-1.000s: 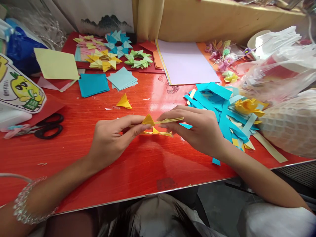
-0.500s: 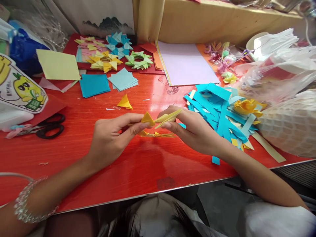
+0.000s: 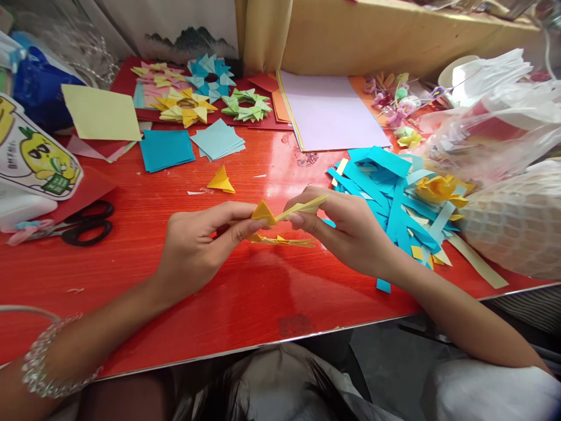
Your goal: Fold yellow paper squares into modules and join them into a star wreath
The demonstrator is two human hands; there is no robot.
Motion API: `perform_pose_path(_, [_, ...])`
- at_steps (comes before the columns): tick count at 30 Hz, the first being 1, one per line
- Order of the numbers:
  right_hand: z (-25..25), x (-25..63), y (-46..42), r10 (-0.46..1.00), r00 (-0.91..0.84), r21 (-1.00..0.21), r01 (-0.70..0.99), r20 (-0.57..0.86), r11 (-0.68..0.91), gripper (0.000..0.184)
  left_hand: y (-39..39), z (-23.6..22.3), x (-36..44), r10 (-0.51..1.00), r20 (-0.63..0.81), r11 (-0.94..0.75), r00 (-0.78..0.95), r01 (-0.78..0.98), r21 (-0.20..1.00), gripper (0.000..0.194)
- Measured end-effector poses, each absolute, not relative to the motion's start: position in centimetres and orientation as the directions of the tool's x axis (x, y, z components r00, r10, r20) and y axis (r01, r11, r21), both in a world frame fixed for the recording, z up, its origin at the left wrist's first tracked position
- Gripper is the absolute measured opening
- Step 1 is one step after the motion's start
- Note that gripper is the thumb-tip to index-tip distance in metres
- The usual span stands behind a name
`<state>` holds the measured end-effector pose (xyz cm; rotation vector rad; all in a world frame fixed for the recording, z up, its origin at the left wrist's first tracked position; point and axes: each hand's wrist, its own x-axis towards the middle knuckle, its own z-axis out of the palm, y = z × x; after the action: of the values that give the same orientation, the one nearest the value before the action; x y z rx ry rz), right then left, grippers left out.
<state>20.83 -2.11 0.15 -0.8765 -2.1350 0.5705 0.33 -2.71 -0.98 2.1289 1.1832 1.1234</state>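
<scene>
Between thumb and fingers, my left hand [image 3: 210, 240] pinches a chain of folded origami paper pieces [image 3: 265, 213] in orange-yellow and pale yellow. My right hand [image 3: 337, 228] is closed on a pale yellow folded piece [image 3: 309, 206] whose left end meets the orange-yellow point at my left fingertips. Below, the lower part of the chain [image 3: 284, 241] stretches sideways between the hands, above the red table. Just beyond my left fingers lies one loose orange-yellow folded piece [image 3: 221, 179]. My fingers hide part of the joined pieces.
Finished paper rings [image 3: 246, 106] lie at the back, near blue paper squares [image 3: 167, 150] and lilac sheets [image 3: 331, 111]. Blue paper strips [image 3: 390, 199] heap at right beside a net-wrapped bundle [image 3: 512, 225]. Black-handled scissors [image 3: 90, 223] rest at left on the red table [image 3: 263, 304].
The pale yellow piece's two flaps, spread apart before, are now pressed together in my right hand. My left hand has stayed almost still.
</scene>
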Motion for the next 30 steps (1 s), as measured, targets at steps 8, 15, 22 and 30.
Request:
perform_pose_path(8, [0.07,20.75,-2.29,0.714,-0.477,-0.606,0.389,0.512,0.694,0.013,-2.69,-1.01,0.36,0.838,0.455,-0.546,0.303,0.48,0.686,0.009])
perform_pose_path(15, [-0.07,20.61,-2.49,0.711,-0.461,-0.576,0.419,0.531,0.702,0.011,-2.72,-0.75,0.54,0.8,0.495,-0.599,0.339,0.488,0.635,0.009])
perform_pose_path(22, [-0.19,20.74,-2.73,0.613,-0.53,-0.425,0.444,0.586,0.789,0.005,-2.83,-0.96,0.63,0.762,0.512,-0.647,0.397,0.507,0.569,0.006])
perform_pose_path(30, [-0.16,21.01,-2.72,0.48,-0.623,-0.194,0.471,0.617,0.861,0.007,-2.94,-1.28,0.63,0.677,0.596,-0.73,0.433,0.498,0.467,0.005])
